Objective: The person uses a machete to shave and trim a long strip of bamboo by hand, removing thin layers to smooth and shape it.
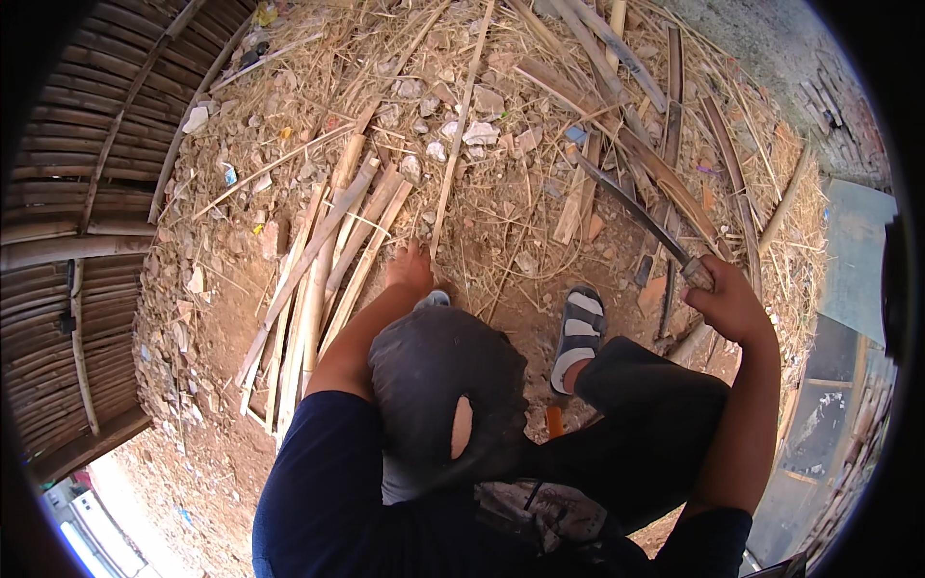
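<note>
My right hand [727, 301] is wrapped round the handle of a machete [636, 212]. Its long dark blade slants up and to the left, above the ground. My left hand [411, 270] reaches down past my knee, fingers apart and pointing at the dirt. Close to its fingertips lies the lower end of a long thin bamboo strip [461, 135]; whether they touch is too small to tell. Just left of that hand is a loose pile of split bamboo pieces [318, 260], lying lengthwise with a few crossed on top.
More split bamboo [665, 173] lies scattered at the far right. Broken stones [480, 133] and straw cover the dirt. A slatted bamboo wall [77, 183] stands at left, grey sheets [853, 255] at right. My sandalled foot [580, 332] is near the middle, beside my bent dark-trousered knees.
</note>
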The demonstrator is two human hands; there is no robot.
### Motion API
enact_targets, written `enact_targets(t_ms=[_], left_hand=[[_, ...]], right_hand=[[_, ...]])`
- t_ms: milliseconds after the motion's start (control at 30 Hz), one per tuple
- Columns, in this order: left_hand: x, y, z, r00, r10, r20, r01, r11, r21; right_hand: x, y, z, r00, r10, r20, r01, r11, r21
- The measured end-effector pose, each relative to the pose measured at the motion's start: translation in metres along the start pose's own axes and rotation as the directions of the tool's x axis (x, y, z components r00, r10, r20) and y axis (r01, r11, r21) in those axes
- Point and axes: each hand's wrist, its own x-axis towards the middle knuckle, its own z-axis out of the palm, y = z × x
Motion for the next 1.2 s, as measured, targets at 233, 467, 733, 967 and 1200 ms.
enact_targets(t_ms=[233,467,733,967,1200], left_hand=[[-0.006,0.004,-0.017,0.969,0.244,-0.029,-0.236,0.957,0.171],[0.003,0.012,-0.006,0.986,0.158,-0.051,-0.145,0.969,0.198],[0.007,0.006,0.007,0.977,0.139,-0.162,-0.136,0.990,0.032],[0.003,-0.003,0.019,0.957,0.065,-0.282,-0.129,0.967,-0.217],[0.000,-0.021,0.030,0.853,0.029,-0.520,-0.234,0.913,-0.333]], right_hand=[[-0.001,-0.007,0.002,1.000,-0.017,0.003,0.017,1.000,0.003],[0.006,-0.013,0.006,1.000,-0.011,0.021,0.012,0.999,-0.048],[0.009,-0.015,0.011,0.998,-0.064,0.002,0.064,0.996,-0.066],[0.012,-0.014,0.011,0.997,-0.080,0.009,0.080,0.992,-0.098],[0.014,-0.013,0.011,0.997,-0.068,0.021,0.069,0.993,-0.092]])
